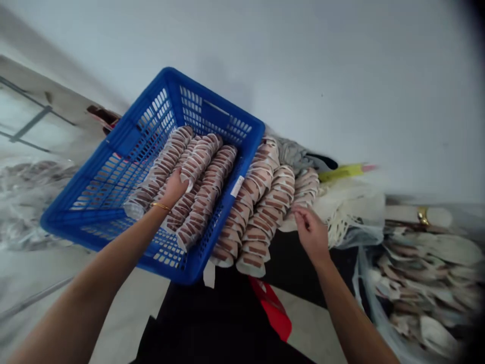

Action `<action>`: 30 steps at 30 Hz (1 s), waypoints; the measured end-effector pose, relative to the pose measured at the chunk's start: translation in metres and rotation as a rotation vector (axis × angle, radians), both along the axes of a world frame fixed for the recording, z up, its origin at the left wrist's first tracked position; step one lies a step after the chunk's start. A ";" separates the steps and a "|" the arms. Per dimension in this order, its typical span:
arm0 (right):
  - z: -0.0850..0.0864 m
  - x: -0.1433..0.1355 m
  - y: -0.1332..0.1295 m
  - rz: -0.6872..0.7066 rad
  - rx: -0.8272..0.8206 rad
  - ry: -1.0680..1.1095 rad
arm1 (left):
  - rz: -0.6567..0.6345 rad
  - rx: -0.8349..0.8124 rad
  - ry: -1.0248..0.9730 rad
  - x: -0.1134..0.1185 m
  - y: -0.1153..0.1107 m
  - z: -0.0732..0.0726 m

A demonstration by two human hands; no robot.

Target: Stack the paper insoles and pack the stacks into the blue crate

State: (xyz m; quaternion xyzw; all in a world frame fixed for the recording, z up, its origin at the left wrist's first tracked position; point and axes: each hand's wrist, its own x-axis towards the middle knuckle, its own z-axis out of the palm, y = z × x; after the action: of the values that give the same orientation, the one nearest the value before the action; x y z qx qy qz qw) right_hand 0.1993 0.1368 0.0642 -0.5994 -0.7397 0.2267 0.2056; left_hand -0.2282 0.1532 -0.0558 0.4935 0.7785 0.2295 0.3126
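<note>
A blue plastic basket (227,114) stands tilted in view, with several long stacks of overlapping brown-and-white pieces inside. My left hand (176,188) reaches into it, fingers closed around the near end of one stack (202,154). Another stack (212,192) lies beside it on the right. Outside the basket, two long stacks of the same kind (271,194) lie along its right side, with a shorter stack (306,186) next to them. My right hand (311,233) is at the near end of that shorter stack, fingers curled; what they pinch, if anything, is hidden.
Grey cloth (293,151) and a yellow strip (341,173) lie against the white wall (341,76). Further right are white cords (341,225) and a clear bag of loose pieces (428,283). A red object (273,311) hangs below; bagged material (30,202) sits at left.
</note>
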 end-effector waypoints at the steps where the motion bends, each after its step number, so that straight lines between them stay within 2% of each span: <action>1: -0.009 0.016 -0.026 -0.035 -0.059 -0.008 | -0.009 0.021 0.001 0.013 -0.007 0.019; 3: -0.026 0.036 -0.076 -0.026 -0.186 -0.024 | -0.060 0.084 -0.025 0.046 -0.032 0.059; 5: -0.039 0.043 -0.120 0.015 -0.271 -0.020 | -0.147 0.212 -0.162 0.087 -0.070 0.094; 7: -0.050 0.041 -0.153 0.037 -0.317 -0.012 | -0.234 0.165 -0.267 0.128 -0.114 0.114; 8: -0.055 0.039 -0.165 0.038 -0.331 -0.013 | -0.305 0.095 -0.337 0.147 -0.135 0.118; 10: -0.065 0.034 -0.180 0.026 -0.341 -0.026 | -0.424 -0.101 -0.349 0.177 -0.172 0.111; 12: -0.075 0.029 -0.185 0.015 -0.320 -0.057 | -0.561 -0.273 -0.258 0.195 -0.198 0.094; 14: -0.084 0.025 -0.186 0.035 -0.280 -0.107 | -0.601 -0.352 -0.212 0.205 -0.215 0.074; 16: -0.091 0.024 -0.183 0.076 -0.237 -0.154 | -0.573 -0.389 -0.185 0.211 -0.228 0.060; 18: -0.095 0.027 -0.179 0.109 -0.205 -0.174 | -0.511 -0.416 -0.137 0.214 -0.240 0.053; 21: -0.100 0.038 -0.175 0.151 -0.159 -0.164 | -0.352 -0.428 -0.033 0.219 -0.257 0.049; 25: -0.106 0.052 -0.176 0.274 -0.119 -0.178 | -0.159 -0.411 0.067 0.227 -0.270 0.046; 27: -0.109 0.052 -0.178 0.305 -0.119 -0.193 | -0.139 -0.384 0.066 0.234 -0.273 0.044; 30: -0.113 0.043 -0.182 0.264 -0.146 -0.183 | -0.196 -0.307 0.033 0.249 -0.273 0.041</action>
State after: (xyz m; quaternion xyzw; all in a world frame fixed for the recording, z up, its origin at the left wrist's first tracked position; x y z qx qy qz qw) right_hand 0.2424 -0.0448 -0.0492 -0.5285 -0.8092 0.2494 0.0616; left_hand 0.0206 -0.1197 -0.0145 0.5170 0.7577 0.0685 0.3924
